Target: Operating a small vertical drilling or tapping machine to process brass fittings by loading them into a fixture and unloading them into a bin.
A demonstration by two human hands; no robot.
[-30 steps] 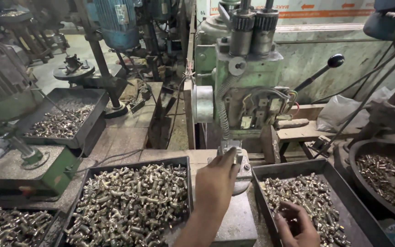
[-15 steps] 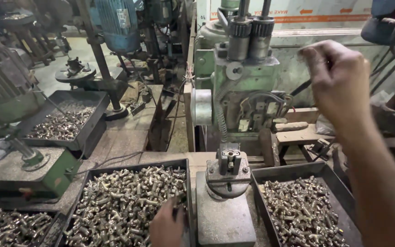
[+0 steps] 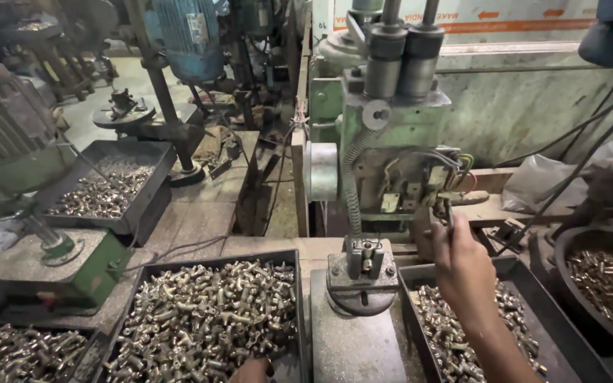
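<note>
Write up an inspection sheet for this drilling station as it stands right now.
Surface: grey metal bench plate in front of the green drill machine, worn and dirty.
Job's things: small part clamped in the round fixture; left tray and right tray, both holding brass fittings.
Clutter: further trays of fittings at far left and a round pan at right.
Hands: right hand raised at the machine's lever, fingers closed on it; left hand barely visible at the left tray's lower edge.
Cables: exposed wires on the machine's side; dark cables hanging at right.
Surroundings: more drill presses behind; no other person seen.
</note>
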